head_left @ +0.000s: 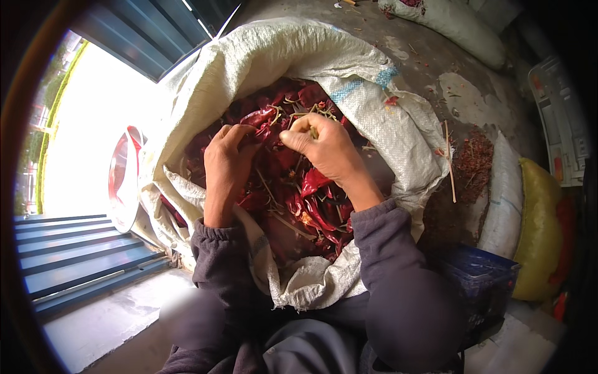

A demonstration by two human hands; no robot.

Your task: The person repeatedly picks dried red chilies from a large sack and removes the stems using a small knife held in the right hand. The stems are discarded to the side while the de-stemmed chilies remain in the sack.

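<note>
With dried red peppers [314, 181] and pale stems [293, 225] mixed inside the open white sack [408, 140], much appears left to handle, the amount done unclear, while the left hand [227, 153] and right hand [327, 146] curl partly closed above, any hold indiscernible.

The head view is looking steeply down from close above the sack [280, 47], its wide fisheye circle also taking in the lap [308, 349] below.

Crinkled red peppers [313, 182], apparently dried, heaped inside a white sack [402, 124]
</note>
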